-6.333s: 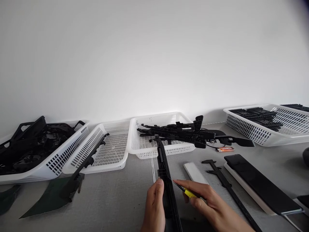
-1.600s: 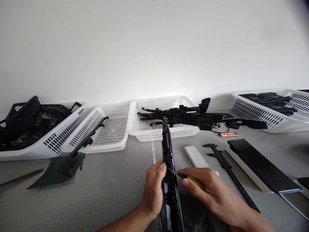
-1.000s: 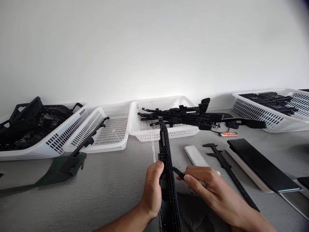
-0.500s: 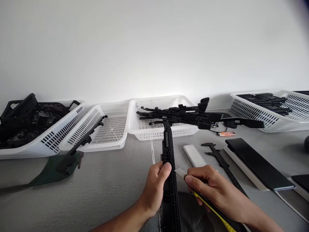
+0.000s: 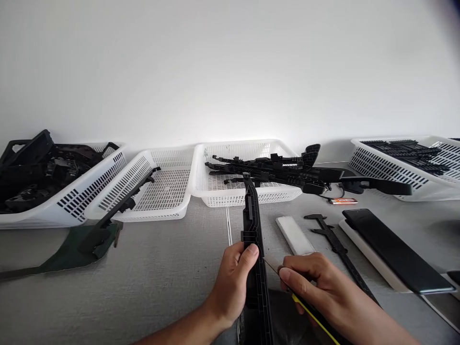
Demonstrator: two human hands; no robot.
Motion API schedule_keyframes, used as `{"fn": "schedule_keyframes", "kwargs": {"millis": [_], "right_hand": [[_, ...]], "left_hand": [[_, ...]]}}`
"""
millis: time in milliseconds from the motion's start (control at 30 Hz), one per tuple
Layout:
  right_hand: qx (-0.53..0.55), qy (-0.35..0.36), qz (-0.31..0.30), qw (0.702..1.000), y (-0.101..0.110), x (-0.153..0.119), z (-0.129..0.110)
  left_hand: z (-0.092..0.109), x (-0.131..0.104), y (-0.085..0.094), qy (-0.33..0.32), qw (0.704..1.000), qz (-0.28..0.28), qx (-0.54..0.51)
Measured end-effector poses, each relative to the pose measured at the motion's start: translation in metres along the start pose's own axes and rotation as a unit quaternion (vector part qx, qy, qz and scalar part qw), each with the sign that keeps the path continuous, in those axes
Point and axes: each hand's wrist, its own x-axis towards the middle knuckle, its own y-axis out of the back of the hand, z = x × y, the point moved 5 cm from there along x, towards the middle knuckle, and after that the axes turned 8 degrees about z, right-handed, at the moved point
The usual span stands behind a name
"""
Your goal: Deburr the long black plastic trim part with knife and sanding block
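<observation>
My left hand (image 5: pixel 233 282) is closed round a long black plastic trim piece (image 5: pixel 252 211), its thumb pressed on the ribbed face. The piece stands nearly upright in view, its narrow clipped end pointing away from me. In my right hand (image 5: pixel 316 287) is a yellow-and-black utility knife (image 5: pixel 312 314), blade out. The blade tip lies at the right edge of the trim piece, just below my left thumb; whether it touches, I cannot tell. The lower end of the piece runs out of the picture.
Similar black pieces lie across a white basket (image 5: pixel 247 197) behind my hands. Another basket (image 5: pixel 172 211) holds one trim piece beside a dark green sheet (image 5: pixel 68 251). Rightward lie a white block (image 5: pixel 294 235), a caliper (image 5: pixel 336 244) and a phone (image 5: pixel 395 249). Filled baskets stand at both sides.
The knife blade has turned more edge-on and its tip has moved slightly down along the trim piece's right edge. My left hand keeps its hold. The view has shifted a little.
</observation>
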Motion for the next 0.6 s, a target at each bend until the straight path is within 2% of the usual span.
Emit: {"fn": "schedule_keyframes", "kwargs": {"millis": [267,600], "right_hand": [[0.02,-0.019,-0.016,0.999,-0.0009,0.0004,-0.003],[0.018,-0.004,-0.015,1.0,-0.0008,0.0019,0.0028]], "left_hand": [[-0.0032,-0.0002,-0.0008,0.006,1.0,-0.017,0.008],[-0.0009,0.0014,-0.0015,-0.007,1.0,-0.017,0.013]]}}
